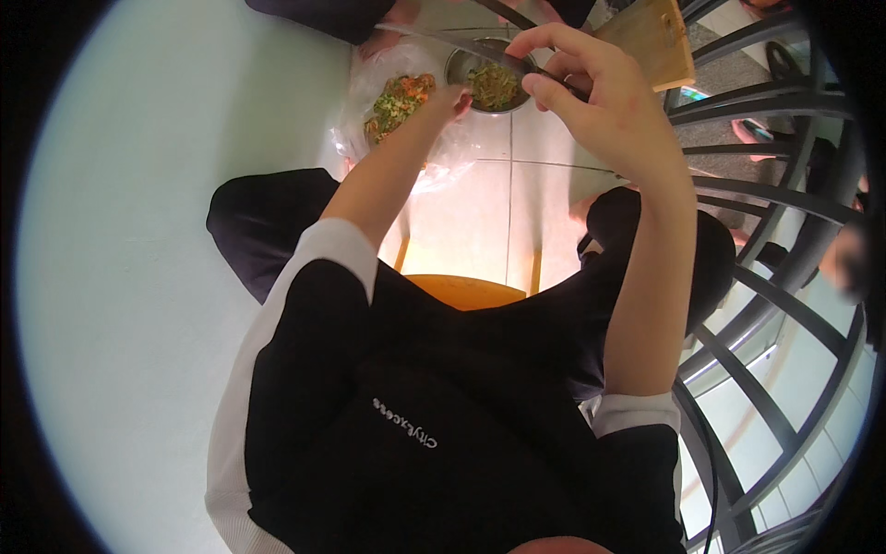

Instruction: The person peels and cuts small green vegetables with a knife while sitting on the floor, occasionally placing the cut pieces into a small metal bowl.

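My right hand point(595, 90) grips a long knife point(460, 45) near where its dark handle meets the blade. The blade extends to the left, above a metal bowl point(450, 76) that holds chopped greenish food point(493, 86). My left hand point(453, 102), small and blurred, is at the bowl's left rim; whether its fingers hold anything cannot be made out. Left of it, chopped green and orange food point(398, 100) lies on clear plastic sheeting point(439, 173) on the tiled floor, partly hidden behind my left forearm.
A wooden board point(644, 45) leans at the upper right beside dark metal railings point(768, 107). Another person's dark-clothed leg point(325, 17) is at the top, with another dark, long object point(509, 12) nearby. A wooden stool point(464, 289) is beneath me; a pale wall point(138, 208) is at left.
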`<state>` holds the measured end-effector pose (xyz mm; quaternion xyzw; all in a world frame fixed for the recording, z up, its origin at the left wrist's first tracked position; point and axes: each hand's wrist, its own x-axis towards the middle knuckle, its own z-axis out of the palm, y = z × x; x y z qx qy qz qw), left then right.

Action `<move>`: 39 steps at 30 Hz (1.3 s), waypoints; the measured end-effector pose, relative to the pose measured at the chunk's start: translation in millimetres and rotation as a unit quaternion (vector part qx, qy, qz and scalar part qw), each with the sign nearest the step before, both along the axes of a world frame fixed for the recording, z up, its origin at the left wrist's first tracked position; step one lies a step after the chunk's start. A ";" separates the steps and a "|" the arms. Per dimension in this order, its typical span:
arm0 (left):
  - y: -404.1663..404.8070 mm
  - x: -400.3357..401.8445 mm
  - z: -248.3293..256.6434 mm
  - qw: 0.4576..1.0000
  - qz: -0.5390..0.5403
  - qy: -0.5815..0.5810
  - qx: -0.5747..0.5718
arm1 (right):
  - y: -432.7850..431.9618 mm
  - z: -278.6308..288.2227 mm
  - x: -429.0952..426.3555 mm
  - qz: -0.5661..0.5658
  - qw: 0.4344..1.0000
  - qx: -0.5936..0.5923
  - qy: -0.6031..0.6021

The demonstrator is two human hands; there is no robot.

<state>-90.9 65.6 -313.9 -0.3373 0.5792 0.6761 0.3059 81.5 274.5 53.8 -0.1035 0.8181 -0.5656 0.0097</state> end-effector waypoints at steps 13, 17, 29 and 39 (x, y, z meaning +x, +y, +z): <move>76.6 86.0 126.7 0.966 -0.037 0.218 0.135 | -36.1 -3.8 -18.0 0.105 0.972 -0.158 -0.138; 90.3 160.3 208.8 0.925 -0.095 0.310 0.199 | -49.7 -3.3 -2.6 0.189 0.779 -0.544 -0.246; 57.7 144.2 225.4 0.891 -0.110 0.362 0.253 | -56.2 -14.7 7.1 0.122 0.761 -0.579 -0.265; -53.7 133.2 -43.4 0.848 -0.312 0.167 -0.395 | -46.6 -4.2 -13.0 -0.012 0.840 -0.485 -0.243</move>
